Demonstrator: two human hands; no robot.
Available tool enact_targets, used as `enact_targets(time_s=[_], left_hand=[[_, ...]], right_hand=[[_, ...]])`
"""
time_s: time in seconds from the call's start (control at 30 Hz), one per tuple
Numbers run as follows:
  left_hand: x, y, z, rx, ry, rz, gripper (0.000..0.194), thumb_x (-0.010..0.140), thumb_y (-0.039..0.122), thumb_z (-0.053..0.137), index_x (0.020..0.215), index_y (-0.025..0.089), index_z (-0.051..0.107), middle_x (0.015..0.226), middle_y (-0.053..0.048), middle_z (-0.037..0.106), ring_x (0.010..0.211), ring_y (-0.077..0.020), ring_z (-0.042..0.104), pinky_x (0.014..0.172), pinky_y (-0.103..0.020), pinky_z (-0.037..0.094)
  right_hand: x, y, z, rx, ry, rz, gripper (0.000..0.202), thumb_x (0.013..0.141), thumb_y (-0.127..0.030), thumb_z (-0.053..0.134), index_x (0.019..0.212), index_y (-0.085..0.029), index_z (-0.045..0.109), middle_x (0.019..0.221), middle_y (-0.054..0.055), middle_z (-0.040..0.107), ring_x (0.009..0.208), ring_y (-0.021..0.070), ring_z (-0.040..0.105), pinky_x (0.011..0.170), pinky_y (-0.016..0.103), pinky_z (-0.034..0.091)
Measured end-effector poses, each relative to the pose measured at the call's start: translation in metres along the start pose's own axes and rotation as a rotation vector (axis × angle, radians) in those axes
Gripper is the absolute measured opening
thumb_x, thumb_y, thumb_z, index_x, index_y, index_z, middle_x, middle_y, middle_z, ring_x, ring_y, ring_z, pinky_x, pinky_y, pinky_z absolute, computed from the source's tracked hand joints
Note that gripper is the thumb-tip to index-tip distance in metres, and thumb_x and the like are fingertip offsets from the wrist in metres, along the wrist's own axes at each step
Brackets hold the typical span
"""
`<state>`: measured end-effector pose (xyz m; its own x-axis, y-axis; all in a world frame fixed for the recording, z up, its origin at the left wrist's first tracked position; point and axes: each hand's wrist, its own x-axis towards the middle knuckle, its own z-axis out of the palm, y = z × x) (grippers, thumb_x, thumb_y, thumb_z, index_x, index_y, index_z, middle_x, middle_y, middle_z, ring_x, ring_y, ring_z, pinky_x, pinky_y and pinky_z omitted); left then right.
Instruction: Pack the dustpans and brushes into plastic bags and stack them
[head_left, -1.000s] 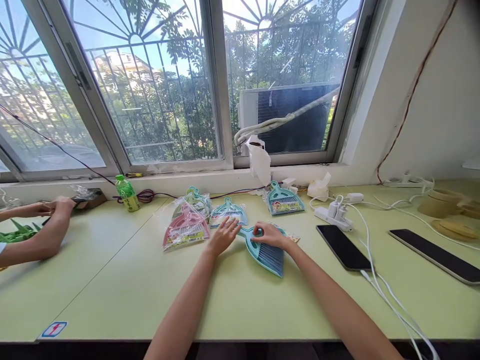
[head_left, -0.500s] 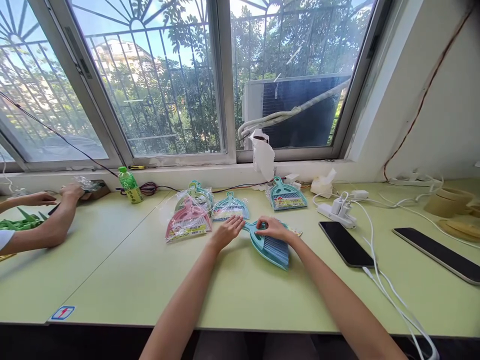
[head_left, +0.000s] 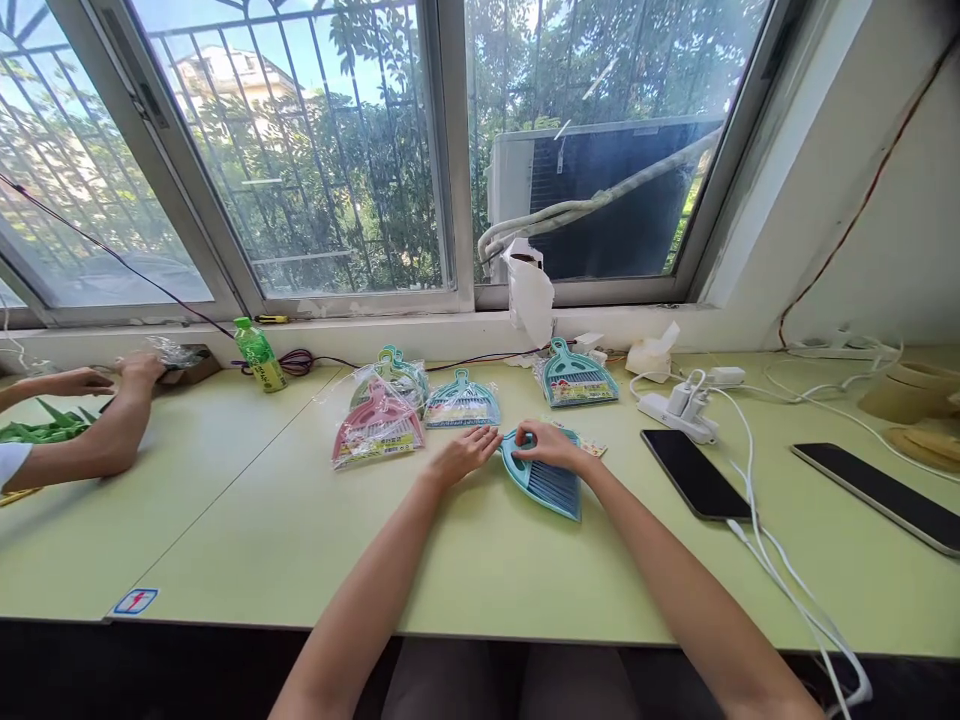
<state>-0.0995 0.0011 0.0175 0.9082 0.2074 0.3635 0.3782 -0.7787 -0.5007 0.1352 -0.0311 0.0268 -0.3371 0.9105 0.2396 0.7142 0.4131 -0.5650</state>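
A light-blue mini dustpan (head_left: 517, 478) lies on the table in front of me, with a small blue-bristled hand brush (head_left: 553, 484) nested in it. My right hand (head_left: 551, 445) is closed in a pinch at the top of the brush, thumb and forefinger curled together. My left hand (head_left: 469, 452) lies with its fingers stretched out at the tip of the dustpan's handle, touching it; its thumb is hidden. A printed card (head_left: 592, 449) shows partly behind my right hand. Beyond are wrapped dustpan sets: pink (head_left: 379, 430), blue (head_left: 462, 402), green (head_left: 401, 380) and teal (head_left: 577, 378).
To the right lie a phone (head_left: 694, 475), a power strip (head_left: 679, 415) with white cables, and a dark flat device (head_left: 877, 490). A green bottle (head_left: 259, 355) stands back left. Another person's arms (head_left: 112, 430) work at far left by green leaves (head_left: 52, 425).
The view has tilted slightly downward, so everything sits a little higher. My left hand has shifted slightly toward the dustpan; my right hand keeps its pinch on the brush.
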Motion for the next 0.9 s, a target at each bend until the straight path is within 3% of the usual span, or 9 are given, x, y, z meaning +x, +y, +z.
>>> enact_targets(time_s=[0.37, 0.7, 0.9], left_hand=[[0.004, 0.001, 0.006, -0.073, -0.03, -0.063, 0.039, 0.087, 0.004, 0.046, 0.124, 0.012, 0.056, 0.13, -0.014, 0.058, 0.12, -0.0181, 0.056, 0.101, -0.031, 0.046], [0.011, 0.003, -0.001, -0.218, -0.065, -0.133, 0.038, 0.087, 0.002, 0.044, 0.121, 0.012, 0.058, 0.13, -0.014, 0.059, 0.121, -0.0186, 0.056, 0.103, -0.034, 0.045], [0.008, 0.002, 0.003, -0.308, -0.061, -0.24, 0.034, 0.087, 0.002, 0.047, 0.114, 0.015, 0.062, 0.121, -0.01, 0.065, 0.111, -0.0179, 0.062, 0.098, -0.032, 0.048]], right_hand=[[0.001, 0.004, -0.001, -0.113, 0.062, -0.011, 0.016, 0.071, -0.032, 0.07, 0.079, -0.02, 0.062, 0.09, 0.002, 0.062, 0.081, 0.0155, 0.057, 0.072, 0.025, 0.039], [0.002, 0.011, 0.003, 0.037, 0.061, -0.015, 0.016, 0.07, -0.033, 0.068, 0.077, -0.02, 0.06, 0.086, 0.002, 0.061, 0.083, 0.0169, 0.056, 0.077, 0.028, 0.041], [0.002, 0.008, 0.008, 0.108, 0.05, 0.036, 0.018, 0.071, -0.035, 0.066, 0.078, -0.019, 0.061, 0.086, 0.002, 0.063, 0.082, 0.0161, 0.055, 0.075, 0.027, 0.041]])
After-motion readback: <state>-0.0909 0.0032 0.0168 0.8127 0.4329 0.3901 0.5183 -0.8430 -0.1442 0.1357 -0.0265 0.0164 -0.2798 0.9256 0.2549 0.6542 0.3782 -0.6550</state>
